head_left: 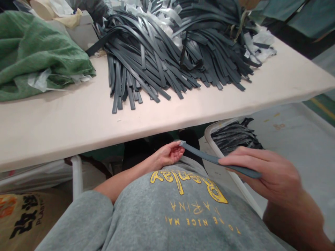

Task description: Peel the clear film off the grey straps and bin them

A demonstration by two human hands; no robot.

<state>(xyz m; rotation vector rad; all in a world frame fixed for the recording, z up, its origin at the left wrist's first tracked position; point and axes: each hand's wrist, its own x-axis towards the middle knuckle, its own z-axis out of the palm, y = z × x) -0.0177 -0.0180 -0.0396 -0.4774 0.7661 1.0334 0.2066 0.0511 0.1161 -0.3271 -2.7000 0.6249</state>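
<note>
A green sack (39,52) lies up and to the left of the hands on a pale table (65,118), with a heap of dark strips (162,59) spread above them. Below the table's edge, the left hand (169,154) pinches the tip of a grey strip (201,154). The right hand (264,170) grips its other end between thumb and fingers, near a white-rimmed tub (212,129).

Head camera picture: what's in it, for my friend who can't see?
The left hand pinches the tip of a dark grey strip and the right hand grips its other end, below a pale table. A heap of such strips and a green sack lie on it.
</note>
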